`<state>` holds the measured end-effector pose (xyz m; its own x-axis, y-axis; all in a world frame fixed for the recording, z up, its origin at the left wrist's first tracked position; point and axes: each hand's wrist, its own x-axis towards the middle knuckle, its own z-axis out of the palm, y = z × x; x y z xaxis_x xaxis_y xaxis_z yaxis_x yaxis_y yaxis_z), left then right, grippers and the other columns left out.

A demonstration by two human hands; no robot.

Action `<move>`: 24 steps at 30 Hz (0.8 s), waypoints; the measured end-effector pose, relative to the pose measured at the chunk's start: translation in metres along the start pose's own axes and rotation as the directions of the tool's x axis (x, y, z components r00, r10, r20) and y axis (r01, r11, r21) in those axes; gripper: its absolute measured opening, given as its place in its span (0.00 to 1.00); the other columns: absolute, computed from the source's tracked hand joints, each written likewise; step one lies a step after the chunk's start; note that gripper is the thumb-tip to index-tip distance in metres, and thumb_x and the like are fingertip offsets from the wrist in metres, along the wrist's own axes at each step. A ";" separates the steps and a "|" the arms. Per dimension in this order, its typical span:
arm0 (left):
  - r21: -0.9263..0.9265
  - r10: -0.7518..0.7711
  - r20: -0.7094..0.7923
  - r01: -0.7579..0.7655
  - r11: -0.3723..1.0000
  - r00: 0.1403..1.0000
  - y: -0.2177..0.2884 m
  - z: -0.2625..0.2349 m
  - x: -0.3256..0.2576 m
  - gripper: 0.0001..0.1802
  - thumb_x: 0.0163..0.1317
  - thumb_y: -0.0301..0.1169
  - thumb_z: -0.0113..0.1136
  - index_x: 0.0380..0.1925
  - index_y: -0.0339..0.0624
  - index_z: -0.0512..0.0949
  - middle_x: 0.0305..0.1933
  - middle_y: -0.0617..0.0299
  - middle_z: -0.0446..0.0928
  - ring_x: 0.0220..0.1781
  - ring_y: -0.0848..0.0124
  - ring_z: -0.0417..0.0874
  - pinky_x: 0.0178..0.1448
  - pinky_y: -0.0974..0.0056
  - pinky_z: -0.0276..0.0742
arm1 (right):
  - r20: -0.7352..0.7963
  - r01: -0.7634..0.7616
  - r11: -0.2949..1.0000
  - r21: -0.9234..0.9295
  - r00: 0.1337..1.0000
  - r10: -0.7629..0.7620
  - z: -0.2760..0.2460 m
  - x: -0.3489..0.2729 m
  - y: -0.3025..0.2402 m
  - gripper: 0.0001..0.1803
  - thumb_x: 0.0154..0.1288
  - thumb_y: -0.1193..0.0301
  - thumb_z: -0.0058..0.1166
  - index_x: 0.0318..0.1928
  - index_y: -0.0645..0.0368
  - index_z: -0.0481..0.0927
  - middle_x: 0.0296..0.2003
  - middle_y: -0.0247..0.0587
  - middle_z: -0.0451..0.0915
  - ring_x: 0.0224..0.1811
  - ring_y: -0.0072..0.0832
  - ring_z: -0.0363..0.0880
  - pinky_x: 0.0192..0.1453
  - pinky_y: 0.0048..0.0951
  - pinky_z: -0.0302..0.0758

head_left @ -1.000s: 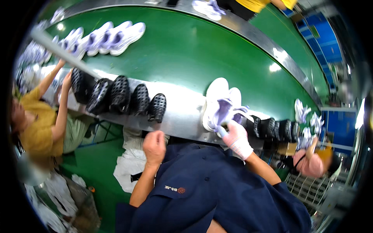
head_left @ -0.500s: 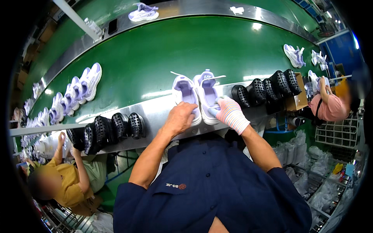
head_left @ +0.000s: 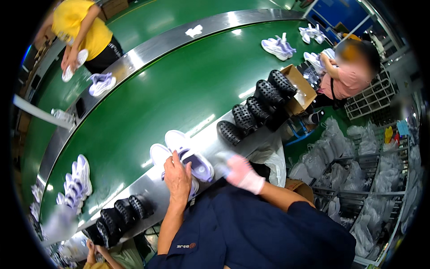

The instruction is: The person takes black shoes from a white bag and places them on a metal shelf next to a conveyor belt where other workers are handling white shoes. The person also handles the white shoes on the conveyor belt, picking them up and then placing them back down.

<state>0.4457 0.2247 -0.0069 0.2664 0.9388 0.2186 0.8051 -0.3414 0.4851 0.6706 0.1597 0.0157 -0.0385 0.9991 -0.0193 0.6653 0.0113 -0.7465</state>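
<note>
A pair of white and lavender sneakers sits before me on the metal edge of the work table, rounded white toes away from me. My left hand (head_left: 178, 175), bare, is closed on the pair, its fingers at the inner sides. The right sneaker (head_left: 197, 166) shows its lavender lining and opening; the left sneaker (head_left: 159, 154) is partly covered by my hand. My right hand (head_left: 242, 172), in a pale striped glove, is apart from the sneakers, to their right. Motion smears its fingers, so what they hold, if anything, is unclear.
Black perforated shoe forms stand in rows at right (head_left: 245, 119) and left (head_left: 123, 213), a cardboard box (head_left: 300, 92) beyond the right row. More sneakers (head_left: 77, 184) line the green table's left. Co-workers are at upper left, right and lower left. Bagged goods (head_left: 327, 150) fill racks at right.
My view has swung to the right. My gloved right hand has left the sneakers and moved aside. The sneakers are turned, with their toes now away from me; my left hand stays on them.
</note>
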 end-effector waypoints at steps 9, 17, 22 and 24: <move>0.178 -0.040 0.139 0.015 0.984 0.990 -0.019 0.044 0.039 0.22 0.50 0.18 0.61 0.49 0.35 0.74 0.37 0.46 0.78 0.42 0.46 0.80 0.46 0.46 0.78 | -0.700 -0.643 0.542 -0.540 0.701 0.135 -0.254 0.059 0.193 0.37 0.61 0.53 0.70 0.63 0.63 0.75 0.52 0.58 0.81 0.57 0.54 0.79 0.63 0.48 0.76; 0.039 -0.249 0.209 0.246 0.968 0.946 -0.019 0.031 0.048 0.24 0.55 0.25 0.67 0.53 0.37 0.77 0.37 0.42 0.83 0.42 0.44 0.83 0.48 0.45 0.78 | -0.497 -0.510 0.498 -0.702 0.851 0.171 -0.272 0.068 0.218 0.29 0.61 0.54 0.69 0.53 0.64 0.79 0.45 0.55 0.82 0.50 0.52 0.81 0.56 0.48 0.79; 0.033 -0.135 0.226 0.131 0.991 0.965 -0.031 0.025 0.043 0.13 0.60 0.35 0.66 0.39 0.37 0.81 0.32 0.41 0.83 0.38 0.42 0.84 0.44 0.43 0.78 | -0.540 -0.436 0.419 -0.796 0.825 -0.168 -0.286 0.062 0.148 0.21 0.63 0.54 0.67 0.38 0.60 0.78 0.36 0.47 0.81 0.43 0.47 0.83 0.47 0.45 0.81; -0.001 -0.131 0.243 0.136 0.991 0.961 -0.029 0.025 0.049 0.13 0.62 0.37 0.64 0.36 0.37 0.80 0.31 0.40 0.83 0.37 0.41 0.84 0.43 0.42 0.78 | -0.533 -0.361 0.591 -0.722 0.834 -0.142 -0.275 0.052 0.100 0.20 0.65 0.56 0.66 0.40 0.61 0.79 0.36 0.51 0.82 0.42 0.49 0.83 0.46 0.47 0.79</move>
<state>0.4486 0.2813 -0.0315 0.2793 0.9583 -0.0597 0.8331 -0.2110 0.5114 0.9402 0.2245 0.1229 0.2709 0.8537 0.4448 0.9450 -0.3238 0.0458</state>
